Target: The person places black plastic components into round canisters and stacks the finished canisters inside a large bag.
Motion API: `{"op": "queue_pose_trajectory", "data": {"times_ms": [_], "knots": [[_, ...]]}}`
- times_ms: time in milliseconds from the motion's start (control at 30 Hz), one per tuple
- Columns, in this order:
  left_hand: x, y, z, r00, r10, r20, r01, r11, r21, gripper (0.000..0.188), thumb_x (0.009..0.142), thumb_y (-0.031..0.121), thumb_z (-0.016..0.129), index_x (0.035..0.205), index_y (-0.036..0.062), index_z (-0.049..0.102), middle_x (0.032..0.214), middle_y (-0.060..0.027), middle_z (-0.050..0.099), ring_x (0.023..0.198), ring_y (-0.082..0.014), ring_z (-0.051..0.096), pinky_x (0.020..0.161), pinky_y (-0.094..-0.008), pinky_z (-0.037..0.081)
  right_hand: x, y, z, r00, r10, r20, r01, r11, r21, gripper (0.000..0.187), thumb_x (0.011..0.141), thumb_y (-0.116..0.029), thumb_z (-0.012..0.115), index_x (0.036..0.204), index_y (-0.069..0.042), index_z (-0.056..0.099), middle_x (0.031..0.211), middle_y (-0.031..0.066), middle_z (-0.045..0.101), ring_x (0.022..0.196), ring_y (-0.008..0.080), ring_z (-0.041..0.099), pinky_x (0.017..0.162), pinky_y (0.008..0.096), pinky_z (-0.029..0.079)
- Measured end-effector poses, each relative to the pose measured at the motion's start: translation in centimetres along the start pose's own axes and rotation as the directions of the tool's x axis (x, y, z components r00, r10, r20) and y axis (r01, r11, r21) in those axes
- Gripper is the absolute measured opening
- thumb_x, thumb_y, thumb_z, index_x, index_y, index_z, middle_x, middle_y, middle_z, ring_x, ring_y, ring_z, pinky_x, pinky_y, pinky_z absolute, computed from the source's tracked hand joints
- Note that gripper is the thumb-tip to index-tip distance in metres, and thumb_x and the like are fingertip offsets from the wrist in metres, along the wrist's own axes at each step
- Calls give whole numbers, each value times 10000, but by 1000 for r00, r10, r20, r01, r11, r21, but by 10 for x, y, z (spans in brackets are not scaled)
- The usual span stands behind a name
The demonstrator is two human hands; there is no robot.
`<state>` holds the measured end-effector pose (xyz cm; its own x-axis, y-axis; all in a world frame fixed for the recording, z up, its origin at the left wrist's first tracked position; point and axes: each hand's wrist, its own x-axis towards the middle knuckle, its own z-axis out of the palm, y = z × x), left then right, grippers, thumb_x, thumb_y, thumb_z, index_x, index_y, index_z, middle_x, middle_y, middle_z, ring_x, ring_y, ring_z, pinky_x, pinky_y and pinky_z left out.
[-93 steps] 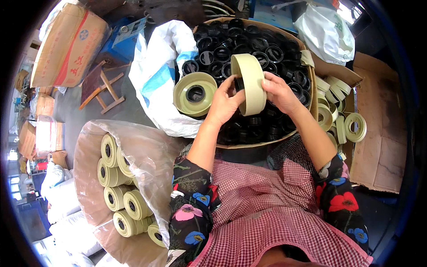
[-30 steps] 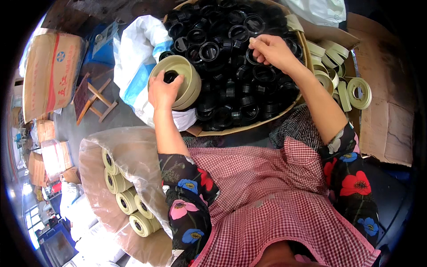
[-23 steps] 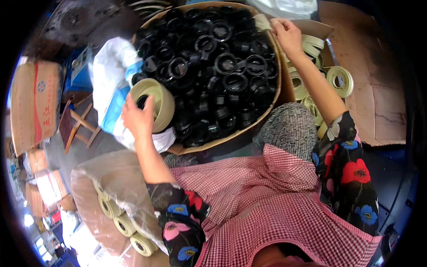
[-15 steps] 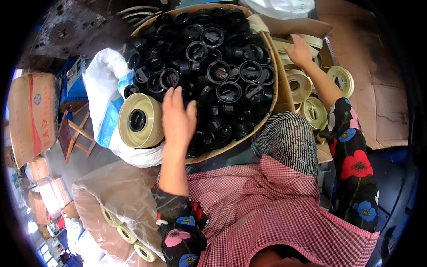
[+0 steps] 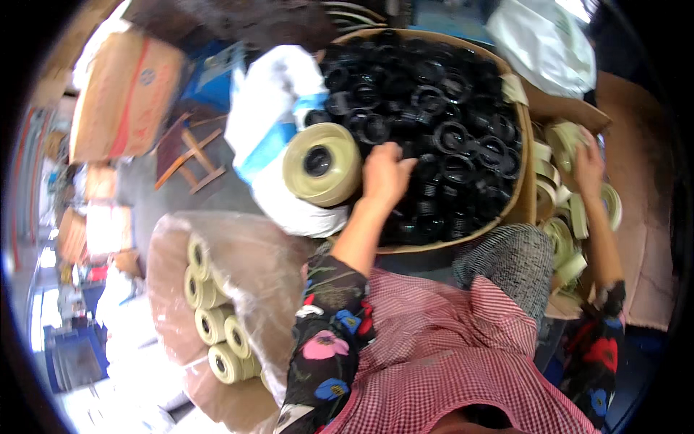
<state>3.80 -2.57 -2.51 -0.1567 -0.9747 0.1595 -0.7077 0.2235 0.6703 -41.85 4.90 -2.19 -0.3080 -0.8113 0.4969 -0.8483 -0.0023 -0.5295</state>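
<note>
My left hand (image 5: 385, 176) reaches over the large box's pile of black threaded plastic fittings (image 5: 454, 137). Its fingers are curled down among them, and what they hold, if anything, is hidden. Just left of it, a cream flanged plastic part (image 5: 340, 184) with a black fitting (image 5: 317, 160) in its middle rests on a white woven bag at the box's edge. At the right, my right hand (image 5: 589, 165) is in a smaller carton, its fingers closed on the edge of a cream plastic ring (image 5: 560, 142). Motion blurs both hands somewhat.
More cream rings (image 5: 557, 239) lie jumbled in the smaller carton (image 5: 603, 114). At lower left, a clear plastic bag (image 5: 267, 289) lines a box with several cream parts (image 5: 211, 325). A wooden stool (image 5: 189, 155) and a tall carton (image 5: 126, 98) stand farther left.
The view has swung left, bringing more of the lined box into sight. My left hand's fingers have curled down into the black fittings. My right hand has closed on a cream ring.
</note>
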Motion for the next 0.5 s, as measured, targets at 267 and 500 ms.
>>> {"op": "queue_pose_trajectory", "data": {"times_ms": [267,500], "knots": [[-15,35,-35,993,-20,120,114,511,-852,163,791,96,682,895,-29,671,1228,-108,558,1071,-151,530,901,-291,424,37,-201,6,833,281,478,-464,-119,878,348,959,-250,474,1171,16,549,1118,112,613,995,182,599,890,326,483],[-28,33,-43,972,54,228,219,141,-966,241,824,43,646,1063,22,622,1105,-31,608,965,-115,571,870,-270,451,-32,-285,108,760,194,620,-600,575,556,500,936,-339,476,1318,-20,437,1250,92,525,1153,188,478,974,284,349]]}}
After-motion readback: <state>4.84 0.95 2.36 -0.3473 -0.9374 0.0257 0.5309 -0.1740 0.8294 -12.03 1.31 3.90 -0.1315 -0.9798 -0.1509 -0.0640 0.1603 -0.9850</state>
